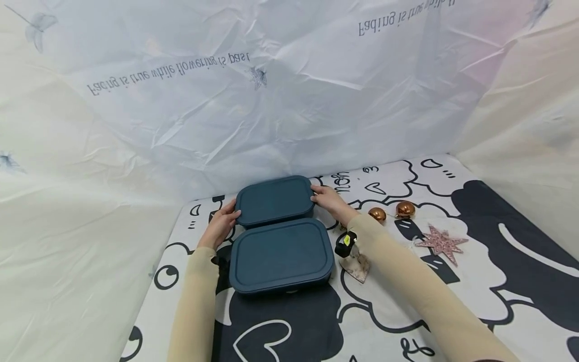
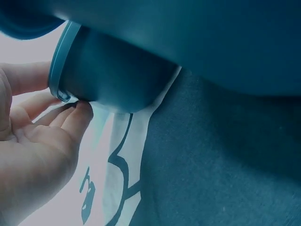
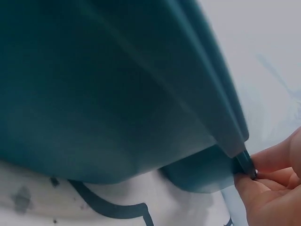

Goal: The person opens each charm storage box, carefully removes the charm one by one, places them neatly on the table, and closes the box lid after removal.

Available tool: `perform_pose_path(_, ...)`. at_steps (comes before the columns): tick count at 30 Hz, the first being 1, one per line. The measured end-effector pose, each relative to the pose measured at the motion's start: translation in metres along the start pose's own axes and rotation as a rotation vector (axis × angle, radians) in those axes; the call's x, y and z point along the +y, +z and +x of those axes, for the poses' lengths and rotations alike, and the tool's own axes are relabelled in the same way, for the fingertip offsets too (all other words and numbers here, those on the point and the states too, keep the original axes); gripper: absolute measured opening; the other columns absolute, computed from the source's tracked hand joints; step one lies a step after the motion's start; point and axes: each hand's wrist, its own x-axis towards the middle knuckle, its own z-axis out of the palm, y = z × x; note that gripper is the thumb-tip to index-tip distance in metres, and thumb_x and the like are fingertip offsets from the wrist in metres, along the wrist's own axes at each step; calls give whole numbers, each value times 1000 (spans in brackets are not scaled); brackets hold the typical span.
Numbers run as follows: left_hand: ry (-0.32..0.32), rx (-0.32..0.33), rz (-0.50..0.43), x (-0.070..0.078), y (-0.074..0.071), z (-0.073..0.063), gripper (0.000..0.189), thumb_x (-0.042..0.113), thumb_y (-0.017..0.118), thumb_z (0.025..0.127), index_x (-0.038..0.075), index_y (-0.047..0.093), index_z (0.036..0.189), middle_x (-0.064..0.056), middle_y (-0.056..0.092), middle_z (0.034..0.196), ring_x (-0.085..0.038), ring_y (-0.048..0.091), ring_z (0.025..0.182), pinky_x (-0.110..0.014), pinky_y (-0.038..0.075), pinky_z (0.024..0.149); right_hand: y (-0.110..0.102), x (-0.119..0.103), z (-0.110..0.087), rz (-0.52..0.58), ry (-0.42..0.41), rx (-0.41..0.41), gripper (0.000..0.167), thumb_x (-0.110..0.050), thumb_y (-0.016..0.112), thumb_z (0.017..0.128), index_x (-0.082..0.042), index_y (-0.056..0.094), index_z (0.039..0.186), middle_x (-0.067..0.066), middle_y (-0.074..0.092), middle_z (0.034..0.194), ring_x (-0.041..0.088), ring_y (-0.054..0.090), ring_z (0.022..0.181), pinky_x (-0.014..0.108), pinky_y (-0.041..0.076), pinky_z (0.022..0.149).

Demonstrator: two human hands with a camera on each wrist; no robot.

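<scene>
Two dark blue lidded storage boxes with rounded corners stand one behind the other. Both hands are at the far box (image 1: pixel 276 200), near the back wall. At its left end, my left hand (image 1: pixel 220 224) holds the rim, thumb on the lid's side and fingers below, as the left wrist view shows beside the box wall (image 2: pixel 113 70). My right hand (image 3: pixel 273 188) pinches the rim at the right end between thumb and fingers. The near box (image 1: pixel 281 255) sits between the forearms, its lid on, touched by neither hand. The contents of both boxes are hidden.
Right of the boxes lie two shiny copper baubles (image 1: pixel 405 209), a pink glitter star (image 1: pixel 442 243) and a pale, pointed ornament (image 1: pixel 356 267) partly under the right wrist. Wrinkled white sheeting (image 1: pixel 289 110) walls the back and sides of the cartoon-print tablecloth (image 1: pixel 384 311).
</scene>
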Motion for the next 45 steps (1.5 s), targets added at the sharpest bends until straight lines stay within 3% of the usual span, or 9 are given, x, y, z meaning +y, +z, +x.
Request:
perform_pose_path(12, 25, -15, 9, -3, 3, 10, 67, 8, 43, 109, 9, 2, 162, -9, -4, 169, -23, 6, 154, -40, 21, 122, -7, -1, 7, 61, 22, -2, 57, -4, 46, 106, -7, 26, 160, 14, 18, 167, 31, 25, 150, 43, 32, 118)
perform_pose_path(19, 5, -45, -9, -2, -3, 2, 67, 7, 40, 110, 9, -3, 161, -7, -11, 168, -23, -2, 154, -44, 18, 123, 0, -2, 7, 49, 33, -10, 56, -4, 47, 106, -6, 29, 159, 16, 22, 165, 31, 29, 149, 41, 35, 116)
perform_pose_path(22, 3, -48, 81, -2, -6, -2, 67, 13, 41, 111, 11, -2, 162, -8, -9, 168, -24, 1, 155, -45, 20, 122, 0, -3, 5, -4, 17, -21, 56, -6, 48, 106, -6, 29, 159, 16, 24, 165, 32, 29, 149, 43, 34, 116)
perform_pose_path(26, -20, 4, 259, 2, -10, -6, 67, 28, 48, 109, 17, 10, 164, -17, 11, 167, -30, 21, 152, -45, 27, 120, -7, -10, 2, -68, -2, -12, 52, -10, 48, 107, -4, 34, 157, 16, 30, 162, 33, 33, 146, 46, 34, 116)
perform_pose_path(32, 7, 84, 543, 13, -18, -18, 63, 38, 44, 109, 13, 22, 162, -23, 31, 159, -38, 34, 145, -52, 35, 114, -35, -25, -13, -48, -72, 41, 46, -22, 48, 109, -5, 45, 152, 16, 41, 156, 33, 43, 140, 47, 38, 113)
perform_pose_path(35, 81, 148, 710, 32, -22, -27, 62, 40, 43, 109, 10, 28, 161, -21, 37, 157, -41, 38, 141, -56, 39, 110, -64, -41, -30, -123, -157, 118, 48, -35, 49, 108, -9, 51, 148, 14, 48, 151, 35, 48, 134, 52, 38, 112)
perform_pose_path(38, 217, 222, 852, 65, -24, -38, 60, 40, 43, 109, 8, 33, 158, -21, 41, 155, -43, 41, 139, -58, 37, 110, -100, -64, -57, -213, -239, 239, 55, -49, 47, 105, -13, 53, 146, 10, 49, 151, 34, 47, 135, 52, 34, 114)
perform_pose_path(41, 416, 330, 933, 104, -23, -54, 57, 38, 44, 109, 6, 38, 155, -21, 42, 155, -42, 38, 141, -56, 30, 116, -131, -89, -92, -264, -360, 420, 54, -53, 48, 103, -17, 59, 142, 4, 55, 147, 25, 51, 131, 44, 38, 112)
perform_pose_path(45, 709, 513, 950, 144, -22, -83, 52, 31, 51, 107, 6, 45, 152, -16, 42, 156, -35, 34, 146, -46, 23, 121, -158, -108, -129, -333, -652, 726, 38, -40, 56, 104, -13, 72, 126, 1, 68, 130, 7, 61, 111, 24, 42, 99)
